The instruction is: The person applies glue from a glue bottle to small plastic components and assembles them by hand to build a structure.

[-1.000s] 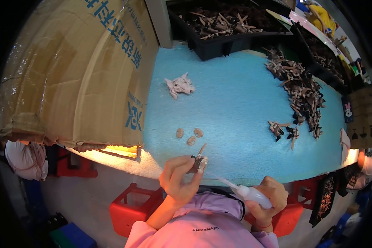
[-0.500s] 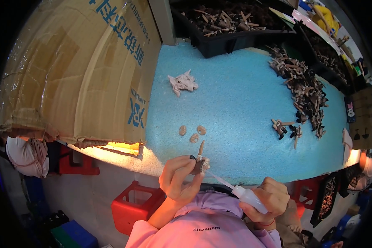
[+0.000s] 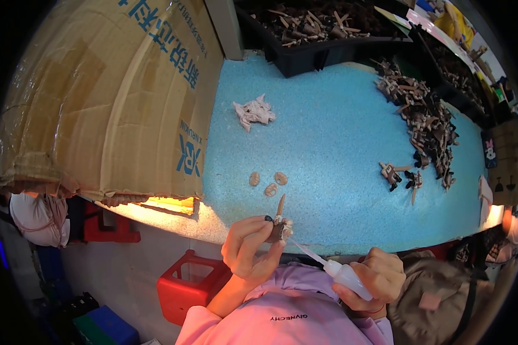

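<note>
Over the table's near edge, my left hand [image 3: 247,248] pinches a small toy figure [image 3: 280,230] in brown and cream, with a tan blade-like piece pointing up from it. My right hand [image 3: 381,277] is wrapped round a white squeeze bottle [image 3: 349,278]. The bottle's thin nozzle [image 3: 308,251] slants up to the left, its tip close to the figure; I cannot tell whether they touch. Just beyond my left hand, three small beige oval pieces [image 3: 270,190] lie on the blue tabletop [image 3: 328,144].
A crumpled pale cloth [image 3: 253,112] lies farther back. Many similar figures [image 3: 423,123] are heaped at the right, beside black trays [image 3: 322,57] of parts. A large cardboard box [image 3: 103,109] stands left, a red stool [image 3: 193,287] below. Brown fabric [image 3: 431,299] shows at lower right.
Both hands keep nearly the same pose, with the figure and the bottle still held. At lower right, more brown fabric has come into view, covering the dark tray seen before.
</note>
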A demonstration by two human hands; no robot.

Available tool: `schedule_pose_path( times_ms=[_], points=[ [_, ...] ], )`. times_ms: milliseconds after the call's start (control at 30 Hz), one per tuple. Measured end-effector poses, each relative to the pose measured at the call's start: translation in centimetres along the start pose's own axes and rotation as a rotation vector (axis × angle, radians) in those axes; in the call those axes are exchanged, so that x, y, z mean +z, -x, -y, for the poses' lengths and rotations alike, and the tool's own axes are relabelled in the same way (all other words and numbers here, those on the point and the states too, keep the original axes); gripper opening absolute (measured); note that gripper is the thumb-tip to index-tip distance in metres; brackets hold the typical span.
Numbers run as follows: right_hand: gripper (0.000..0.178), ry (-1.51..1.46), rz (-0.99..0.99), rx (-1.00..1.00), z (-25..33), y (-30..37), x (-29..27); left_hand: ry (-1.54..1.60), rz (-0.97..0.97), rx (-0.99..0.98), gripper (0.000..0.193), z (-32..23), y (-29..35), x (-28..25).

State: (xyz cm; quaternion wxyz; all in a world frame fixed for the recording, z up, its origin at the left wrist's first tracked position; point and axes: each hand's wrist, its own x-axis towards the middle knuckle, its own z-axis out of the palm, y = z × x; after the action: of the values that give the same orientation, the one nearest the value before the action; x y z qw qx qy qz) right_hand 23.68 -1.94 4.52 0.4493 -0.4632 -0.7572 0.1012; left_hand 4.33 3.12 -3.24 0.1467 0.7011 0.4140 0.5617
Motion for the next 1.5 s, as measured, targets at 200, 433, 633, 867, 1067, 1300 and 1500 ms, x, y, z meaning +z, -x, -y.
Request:
schedule_pose_path(
  times_ms=[200,433,633,867,1067,1300,1500],
  points=[
    [0.032,0.055,-0.069,0.007,0.15,0.40,0.47,0.013,-0.013,-0.019,0.037,-0.10,0.16,0.08],
    [0.033,0.045,-0.078,0.026,0.34,0.31,0.47,0.022,-0.009,-0.020,0.036,-0.14,0.15,0.06],
    [0.033,0.059,-0.037,0.035,0.41,0.26,0.17,0.039,-0.012,-0.009,0.036,-0.18,-0.02,0.17],
    [0.034,0.049,-0.056,0.000,0.26,0.60,0.01,0.075,0.009,-0.056,0.031,-0.54,0.09,0.19],
    [0.035,0.075,-0.045,0.016,0.43,0.57,0.05,0.076,0.008,-0.043,0.032,-0.56,0.16,0.22],
    [0.034,0.057,-0.048,-0.013,0.31,0.78,-0.12,0.105,0.006,-0.078,0.033,-0.81,0.16,0.30],
    [0.035,0.052,-0.053,-0.026,0.25,0.82,-0.11,0.122,0.006,-0.080,0.034,-0.80,0.19,0.25]
  ],
)
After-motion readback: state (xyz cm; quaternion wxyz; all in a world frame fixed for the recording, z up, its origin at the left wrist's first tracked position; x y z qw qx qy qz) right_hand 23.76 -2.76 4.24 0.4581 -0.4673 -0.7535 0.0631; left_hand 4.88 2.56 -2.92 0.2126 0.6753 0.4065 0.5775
